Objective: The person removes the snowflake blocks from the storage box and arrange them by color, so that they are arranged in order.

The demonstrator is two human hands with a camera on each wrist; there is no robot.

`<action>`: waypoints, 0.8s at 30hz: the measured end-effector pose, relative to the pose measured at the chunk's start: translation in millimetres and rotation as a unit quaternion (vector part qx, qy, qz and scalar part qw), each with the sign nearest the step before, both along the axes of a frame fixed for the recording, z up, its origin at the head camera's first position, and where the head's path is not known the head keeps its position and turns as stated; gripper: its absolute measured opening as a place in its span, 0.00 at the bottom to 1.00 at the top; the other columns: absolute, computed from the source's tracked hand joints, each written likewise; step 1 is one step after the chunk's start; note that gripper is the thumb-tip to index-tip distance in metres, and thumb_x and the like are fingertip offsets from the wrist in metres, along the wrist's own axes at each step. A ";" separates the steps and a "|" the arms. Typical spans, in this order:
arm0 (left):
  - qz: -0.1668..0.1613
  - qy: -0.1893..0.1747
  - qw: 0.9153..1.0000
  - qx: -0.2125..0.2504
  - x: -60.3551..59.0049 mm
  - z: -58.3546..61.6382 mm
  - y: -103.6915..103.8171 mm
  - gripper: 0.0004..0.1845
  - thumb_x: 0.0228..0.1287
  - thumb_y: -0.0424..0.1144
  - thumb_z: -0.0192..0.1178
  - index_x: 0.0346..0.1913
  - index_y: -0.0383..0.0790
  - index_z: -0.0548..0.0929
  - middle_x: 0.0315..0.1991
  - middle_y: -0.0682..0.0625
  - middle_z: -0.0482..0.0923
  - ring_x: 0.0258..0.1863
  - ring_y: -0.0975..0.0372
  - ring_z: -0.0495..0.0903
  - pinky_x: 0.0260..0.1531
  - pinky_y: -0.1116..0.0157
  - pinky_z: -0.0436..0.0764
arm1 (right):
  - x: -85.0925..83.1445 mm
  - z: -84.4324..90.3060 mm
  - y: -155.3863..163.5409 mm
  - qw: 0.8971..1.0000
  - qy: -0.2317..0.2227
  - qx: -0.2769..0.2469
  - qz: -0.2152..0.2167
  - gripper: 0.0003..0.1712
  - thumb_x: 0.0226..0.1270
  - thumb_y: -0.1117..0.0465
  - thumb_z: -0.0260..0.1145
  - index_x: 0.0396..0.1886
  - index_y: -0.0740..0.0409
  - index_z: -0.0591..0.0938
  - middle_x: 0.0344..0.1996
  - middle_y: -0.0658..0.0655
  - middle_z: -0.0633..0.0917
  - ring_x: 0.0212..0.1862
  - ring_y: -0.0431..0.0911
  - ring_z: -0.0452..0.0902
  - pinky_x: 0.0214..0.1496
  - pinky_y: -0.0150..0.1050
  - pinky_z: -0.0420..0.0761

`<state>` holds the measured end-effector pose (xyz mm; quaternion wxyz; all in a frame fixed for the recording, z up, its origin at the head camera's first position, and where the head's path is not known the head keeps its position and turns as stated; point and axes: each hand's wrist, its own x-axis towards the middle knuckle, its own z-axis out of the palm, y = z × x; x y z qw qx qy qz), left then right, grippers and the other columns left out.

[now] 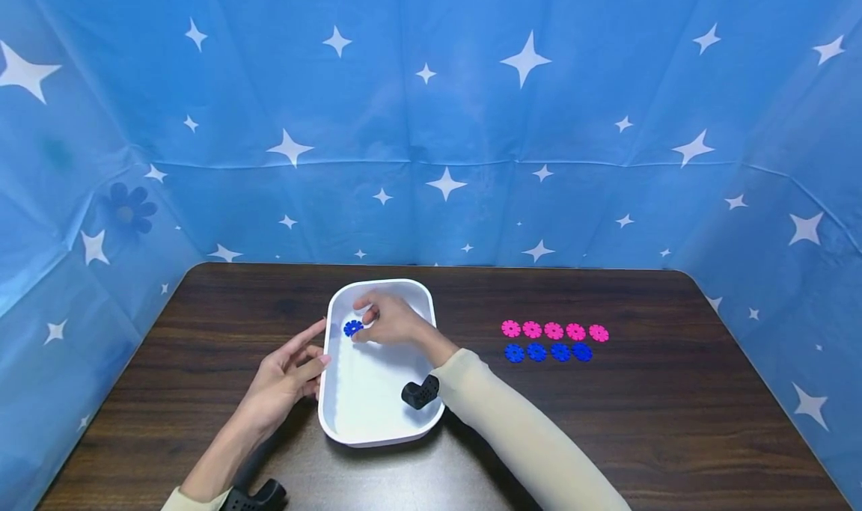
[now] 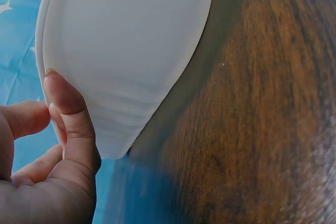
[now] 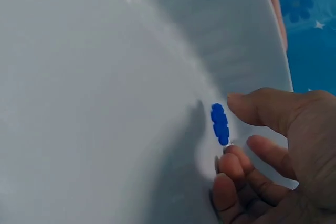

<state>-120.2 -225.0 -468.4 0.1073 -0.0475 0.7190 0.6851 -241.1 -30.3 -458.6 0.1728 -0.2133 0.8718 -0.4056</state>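
In the head view a white tray [image 1: 370, 421] stands on the table, left of its middle. My left hand [image 1: 286, 376] rests along the tray's left side, with thumb and index fingertips at the rim. The left wrist view has the left thumb [image 2: 73, 114] close against the tray's outer wall [image 2: 136, 35]. Inside the tray, my right hand [image 1: 390, 320] reaches toward the left wall beside a blue notched disc [image 1: 353, 328]. In the right wrist view the disc [image 3: 220, 124] lies just past the gap between the right thumb [image 3: 262, 108] and the loosely bent fingers.
Right of the tray, a row of several pink notched discs [image 1: 554, 331] lies behind a row of several blue discs [image 1: 560, 352]. The dark wooden table [image 1: 640, 429] reaches back to a blue curtain [image 1: 471, 122] with white stars. Black wrist devices [image 1: 420, 393] sit at both wrists.
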 end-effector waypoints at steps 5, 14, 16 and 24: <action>0.003 -0.001 1.000 -0.004 0.2 0.7 0.1 0.32 0.76 0.34 0.58 0.78 0.52 0.64 0.47 0.48 0.73 0.30 0.64 0.78 0.33 0.67 0.84 | -0.5 -3.2 -1.9 0.999 0.026 0.028 0.027 0.28 0.57 0.60 0.79 0.59 0.59 0.84 0.41 0.58 0.86 0.36 0.38 0.72 0.40 0.28 0.71; 0.004 -0.003 1.000 -0.009 0.4 2.4 -0.6 0.32 0.76 0.35 0.59 0.79 0.52 0.64 0.48 0.46 0.74 0.31 0.63 0.79 0.33 0.67 0.84 | 1.4 -4.4 -3.7 0.997 0.045 0.053 0.032 0.17 0.56 0.60 0.80 0.45 0.57 0.88 0.37 0.54 0.84 0.35 0.38 0.70 0.40 0.28 0.70; 0.004 -0.003 1.000 -0.010 0.5 2.9 -0.9 0.33 0.76 0.35 0.59 0.79 0.52 0.63 0.48 0.46 0.74 0.31 0.63 0.79 0.33 0.67 0.84 | 2.4 -3.8 -4.2 0.997 0.045 0.059 0.031 0.15 0.57 0.61 0.80 0.44 0.56 0.88 0.37 0.54 0.84 0.36 0.38 0.70 0.40 0.28 0.70; 0.004 -0.001 1.000 -0.006 0.2 2.3 -0.3 0.32 0.75 0.35 0.59 0.79 0.52 0.64 0.48 0.46 0.73 0.30 0.64 0.79 0.33 0.67 0.84 | 5.3 2.1 -1.3 0.991 0.081 0.089 0.065 0.16 0.58 0.61 0.80 0.44 0.52 0.84 0.30 0.49 0.79 0.31 0.38 0.70 0.37 0.28 0.69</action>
